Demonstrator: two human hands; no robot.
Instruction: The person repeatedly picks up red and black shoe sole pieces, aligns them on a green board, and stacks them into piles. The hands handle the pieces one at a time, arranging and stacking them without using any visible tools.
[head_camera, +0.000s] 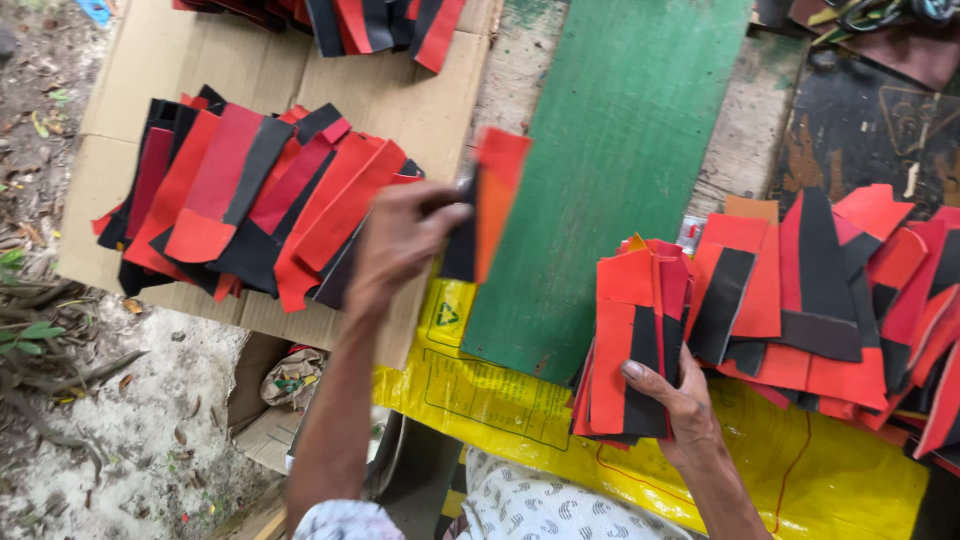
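- Outdoors, bare ground with dry leaves fills the lower left of the frame; a green board runs down the middle over a worn wooden bench.
- Flattened cardboard in the upper left carries a fanned heap of red and black pieces.
- A second pile of the same pieces lies at right on yellow plastic sheeting.
- The right hand, bottom centre, is closed around an upright stack of pieces, thumb across the front.
- The left hand, just beside the cardboard heap, pinches a single orange and black piece between thumb and fingers.
- Judging from this, sorting goes best one piece at a time: keep the stack squared in the right hand, and lay each piece overlapping the heap so the edges stay countable.
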